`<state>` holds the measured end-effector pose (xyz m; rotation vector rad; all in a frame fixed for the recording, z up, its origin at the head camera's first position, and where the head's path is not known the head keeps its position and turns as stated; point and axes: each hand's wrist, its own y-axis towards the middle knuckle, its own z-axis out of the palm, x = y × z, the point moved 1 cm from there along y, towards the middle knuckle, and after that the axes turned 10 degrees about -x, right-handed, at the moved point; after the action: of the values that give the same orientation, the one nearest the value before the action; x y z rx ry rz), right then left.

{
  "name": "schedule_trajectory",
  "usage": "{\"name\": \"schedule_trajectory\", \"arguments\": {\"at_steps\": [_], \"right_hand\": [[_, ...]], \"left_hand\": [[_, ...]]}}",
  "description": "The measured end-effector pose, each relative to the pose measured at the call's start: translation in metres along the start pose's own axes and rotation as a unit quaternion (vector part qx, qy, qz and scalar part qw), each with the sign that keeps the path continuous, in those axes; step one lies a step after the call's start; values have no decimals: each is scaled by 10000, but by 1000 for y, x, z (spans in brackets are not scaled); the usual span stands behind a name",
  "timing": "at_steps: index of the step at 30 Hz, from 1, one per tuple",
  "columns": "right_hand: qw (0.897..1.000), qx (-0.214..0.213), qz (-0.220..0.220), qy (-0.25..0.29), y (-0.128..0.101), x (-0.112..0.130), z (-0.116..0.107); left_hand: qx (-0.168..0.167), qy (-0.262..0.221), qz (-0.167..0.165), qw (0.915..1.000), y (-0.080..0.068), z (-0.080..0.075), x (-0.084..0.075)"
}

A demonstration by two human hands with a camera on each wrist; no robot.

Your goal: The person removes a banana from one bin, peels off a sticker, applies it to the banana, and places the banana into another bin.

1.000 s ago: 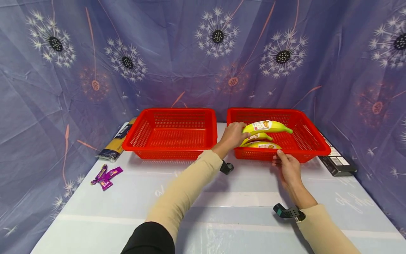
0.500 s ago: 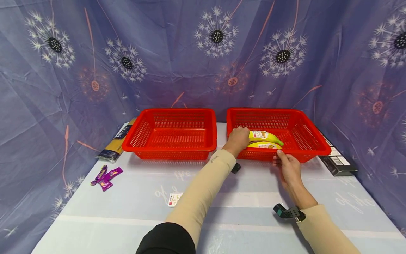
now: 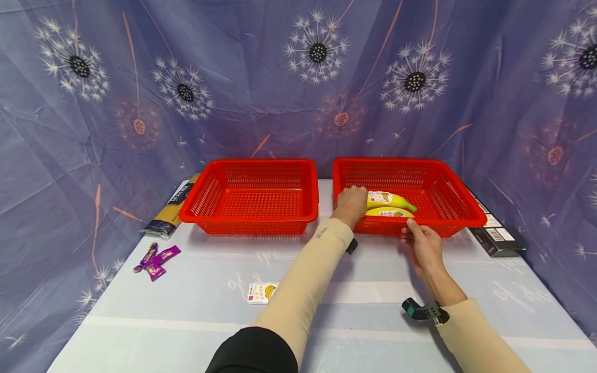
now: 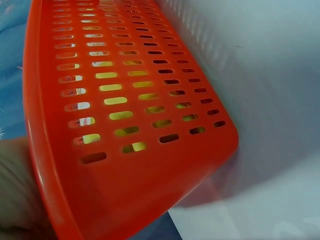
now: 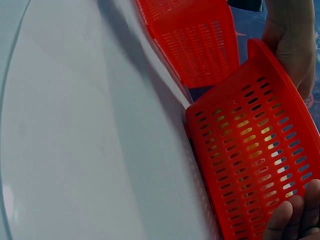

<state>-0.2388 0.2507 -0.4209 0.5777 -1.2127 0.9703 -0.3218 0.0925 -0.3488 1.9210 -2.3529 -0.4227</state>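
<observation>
Two yellow bananas with printed labels show inside the right red basket [image 3: 448, 224]: an upper banana [image 3: 392, 200] with a green tip and a lower banana [image 3: 391, 212] along the front wall. My left hand [image 3: 351, 203] reaches over the front left of this basket and holds the upper banana at its left end; its fingers are hidden in the basket. At the front rim my right hand [image 3: 425, 246] grips the basket, thumb on the rim and fingers [image 5: 295, 215] against the outer wall. Yellow shows through the basket's slots in both wrist views.
Left of it stands another red basket [image 3: 254, 228]. Purple-wrapped candies [image 3: 156, 261] lie at the table's left, near a yellow-brown packet [image 3: 170, 210]. A label card [image 3: 262, 293] with a banana picture lies beside the left sleeve. A black box [image 3: 496, 241] sits at the right.
My left hand has lowered the raised banana into the right basket and moved slightly right. The label card has come into view from behind the left sleeve. My right hand stays at the rim.
</observation>
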Motion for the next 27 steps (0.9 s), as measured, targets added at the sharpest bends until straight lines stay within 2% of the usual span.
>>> {"name": "schedule_trajectory", "arguments": {"at_steps": [8,13,16,20,24,27], "right_hand": [[10000,32,13,-84,-1,0,2],[9997,47,33,-233,-2,0,3],[9995,98,65,-292,-4,0,2],[9977,411,84,-531,-7,3,1],[9869,843,-140,-1371,-15,7,0],[9699,953,-581,-2163,-23,11,1]], "left_hand": [[2,163,-40,9999,1,-1,0],[13,43,-37,10000,0,-2,4],[-148,-127,78,9998,-4,-4,8],[-659,-523,358,9958,-11,-14,15],[-1078,-1156,440,9864,-21,-28,26],[-1166,-1677,365,9782,-31,-40,39]]}}
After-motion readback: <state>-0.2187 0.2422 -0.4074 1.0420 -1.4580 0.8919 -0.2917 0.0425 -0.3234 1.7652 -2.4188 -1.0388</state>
